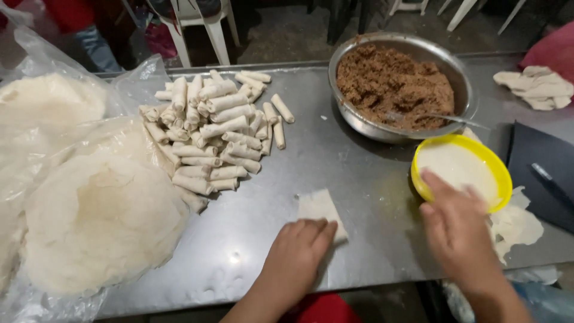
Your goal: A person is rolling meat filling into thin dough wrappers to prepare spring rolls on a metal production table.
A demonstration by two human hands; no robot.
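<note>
Steel table (359, 179), and your left hand (296, 251) lies flat on it, fingers together, pressing the near end of a half-rolled wrapper (320, 209); nothing gripped, just pinned. Your right hand (460, 230) hovers at the near rim of the yellow bowl (496, 164), fingers loosely spread, holding nothing; can't tell if the tips touch the rim, as the hand is blurred. Risks, as I judge them: the bowl sits near the table's front edge w/ your right hand beside it, so a knock from the wrist could tip it & spill the white paste inside. If the left hand lifts, the loose flap of the wrapper could spring open, since nothing shows it sealed. Thin wrappers tear easily if you drag them on bare metal. Containers: yellow bowl holds a shallow layer of pale white paste. Metal bowl (353, 116) behind it is about full of brown minced filling, w/ a spoon (442, 118) lying in it, handle over the right rim. Clear plastic bags (36, 54) at left hold round stacks of wrappers (98, 221). Finished rolls (209, 131) lie piled loose on the table, in no container, well apart from both hands.
</note>
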